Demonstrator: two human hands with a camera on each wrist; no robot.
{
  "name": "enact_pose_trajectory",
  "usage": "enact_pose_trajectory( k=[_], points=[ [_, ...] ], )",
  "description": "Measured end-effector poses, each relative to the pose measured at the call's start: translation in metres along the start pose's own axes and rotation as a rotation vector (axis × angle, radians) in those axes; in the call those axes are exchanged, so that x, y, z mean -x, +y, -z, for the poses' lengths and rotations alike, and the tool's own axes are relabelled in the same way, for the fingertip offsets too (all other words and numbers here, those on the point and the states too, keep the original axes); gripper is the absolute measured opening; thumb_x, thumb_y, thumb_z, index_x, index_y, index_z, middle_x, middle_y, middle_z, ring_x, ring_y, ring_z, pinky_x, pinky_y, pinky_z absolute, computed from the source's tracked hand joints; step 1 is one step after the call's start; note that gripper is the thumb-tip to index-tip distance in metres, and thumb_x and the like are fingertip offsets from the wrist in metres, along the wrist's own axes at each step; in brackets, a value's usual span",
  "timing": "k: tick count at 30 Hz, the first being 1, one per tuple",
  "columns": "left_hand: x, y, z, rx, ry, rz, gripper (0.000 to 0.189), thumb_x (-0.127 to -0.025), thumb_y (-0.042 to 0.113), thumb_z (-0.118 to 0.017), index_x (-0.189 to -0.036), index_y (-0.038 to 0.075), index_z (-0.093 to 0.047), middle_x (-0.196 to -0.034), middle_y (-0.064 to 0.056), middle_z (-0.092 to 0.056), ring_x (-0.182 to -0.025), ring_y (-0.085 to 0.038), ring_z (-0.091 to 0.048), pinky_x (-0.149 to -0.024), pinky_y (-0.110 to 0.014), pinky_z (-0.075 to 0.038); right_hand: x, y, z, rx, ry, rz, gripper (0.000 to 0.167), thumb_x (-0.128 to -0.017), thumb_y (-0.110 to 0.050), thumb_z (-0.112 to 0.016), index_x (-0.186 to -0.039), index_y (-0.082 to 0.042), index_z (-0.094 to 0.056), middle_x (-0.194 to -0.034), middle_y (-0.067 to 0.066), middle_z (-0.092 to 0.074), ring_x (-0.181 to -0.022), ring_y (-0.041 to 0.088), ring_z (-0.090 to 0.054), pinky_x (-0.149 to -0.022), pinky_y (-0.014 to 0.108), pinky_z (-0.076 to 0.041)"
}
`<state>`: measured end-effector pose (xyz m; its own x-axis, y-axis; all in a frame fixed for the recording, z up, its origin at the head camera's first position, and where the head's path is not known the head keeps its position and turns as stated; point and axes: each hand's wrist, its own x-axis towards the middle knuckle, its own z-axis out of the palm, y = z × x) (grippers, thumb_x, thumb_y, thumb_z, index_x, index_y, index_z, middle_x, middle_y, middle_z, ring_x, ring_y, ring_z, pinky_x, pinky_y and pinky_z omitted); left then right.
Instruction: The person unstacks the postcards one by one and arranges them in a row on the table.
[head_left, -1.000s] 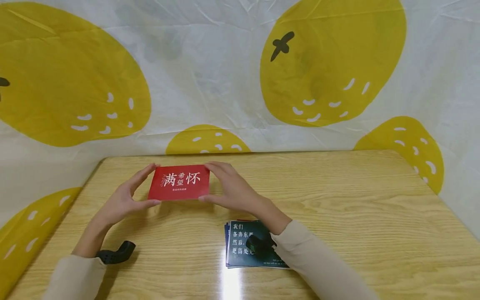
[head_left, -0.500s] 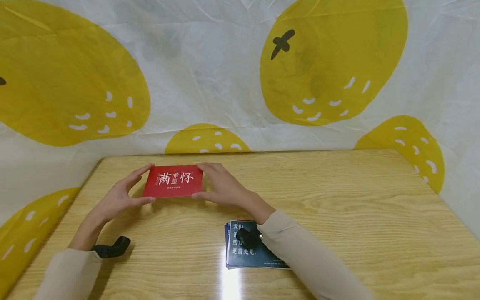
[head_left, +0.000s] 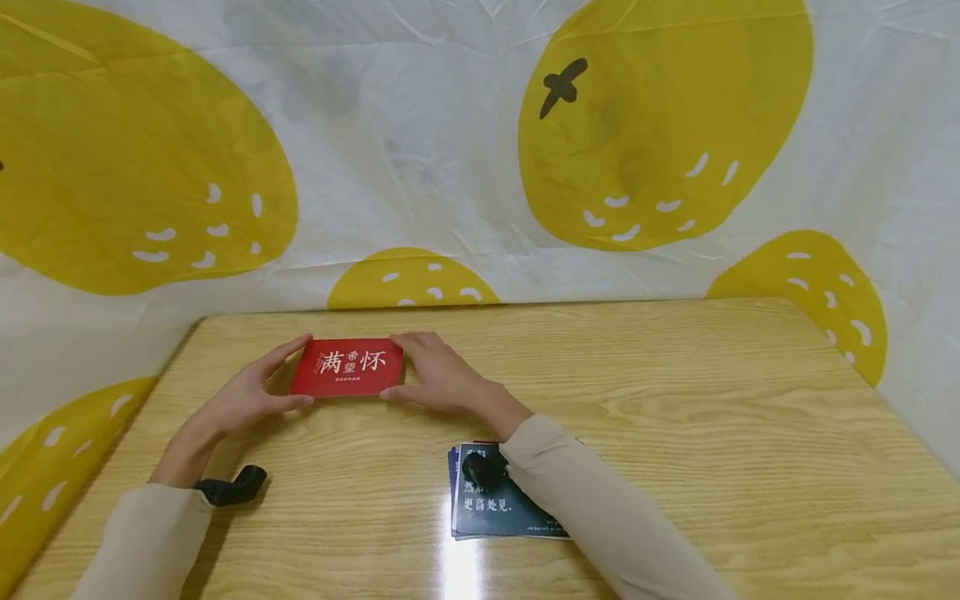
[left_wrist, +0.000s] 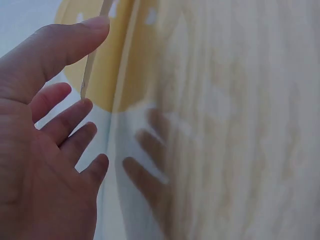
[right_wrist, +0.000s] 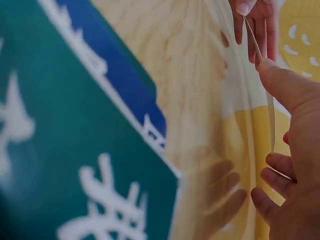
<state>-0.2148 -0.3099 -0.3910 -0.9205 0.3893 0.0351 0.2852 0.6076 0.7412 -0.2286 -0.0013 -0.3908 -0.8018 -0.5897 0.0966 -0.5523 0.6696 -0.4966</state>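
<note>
A red card (head_left: 348,371) with white Chinese characters is held between both hands at the table's far left part. My left hand (head_left: 242,398) pinches its left side, thumb at the near corner and fingers at the far one. On the right side, my right hand (head_left: 446,375) grips it in the same way. Both wrist views show the card nearly edge-on: a thin strip, the card's edge (left_wrist: 90,65), runs from thumb to fingertip, above the table. In the right wrist view the card edge (right_wrist: 271,122) spans thumb and finger, with the other hand beyond.
A stack of cards (head_left: 510,521), dark green on top with blue below, lies on the wooden table (head_left: 712,433) under the right forearm, which partly hides it. A white cloth (head_left: 435,150) with yellow fruit prints hangs behind the table. Black wrist cameras (head_left: 238,487) sit on both wrists.
Both hands have carried the red card to the left and then slightly down in the head view. Their hold on it is unchanged. The card stack has stayed in place.
</note>
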Motion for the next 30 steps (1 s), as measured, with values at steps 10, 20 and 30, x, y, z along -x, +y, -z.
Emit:
enact_pose_trajectory(
  k=[10,20,30],
  points=[
    [0.001,-0.01,0.002,-0.031,-0.011,0.026,0.092,-0.078,0.025,-0.08,-0.151,0.009,-0.026,-0.153,-0.019,-0.024,-0.14,-0.042,-0.014,-0.106,-0.064,-0.01,-0.009,-0.001,-0.008,0.069,-0.04,0.022,0.083,-0.086,-0.053,-0.063,-0.15,-0.014,-0.03,-0.147,0.008,-0.037,-0.134,0.022,-0.032,-0.11,0.038,-0.027],
    [0.009,-0.016,0.009,-0.056,-0.036,0.065,0.094,-0.079,0.03,-0.079,-0.153,0.013,-0.024,-0.154,-0.02,-0.022,-0.139,-0.045,-0.013,-0.105,-0.066,-0.011,-0.018,-0.007,-0.014,0.139,-0.061,0.026,0.082,-0.086,-0.057,-0.06,-0.15,-0.014,-0.03,-0.147,0.007,-0.038,-0.135,0.022,-0.03,-0.109,0.041,-0.026],
    [0.01,-0.023,0.014,-0.05,-0.05,0.081,0.094,-0.08,0.028,-0.078,-0.153,0.014,-0.022,-0.154,-0.023,-0.017,-0.139,-0.045,-0.011,-0.104,-0.066,-0.011,-0.02,-0.013,-0.021,0.169,-0.061,0.005,0.083,-0.088,-0.058,-0.057,-0.152,-0.015,-0.026,-0.15,0.007,-0.033,-0.138,0.024,-0.025,-0.111,0.043,-0.021]
  ],
)
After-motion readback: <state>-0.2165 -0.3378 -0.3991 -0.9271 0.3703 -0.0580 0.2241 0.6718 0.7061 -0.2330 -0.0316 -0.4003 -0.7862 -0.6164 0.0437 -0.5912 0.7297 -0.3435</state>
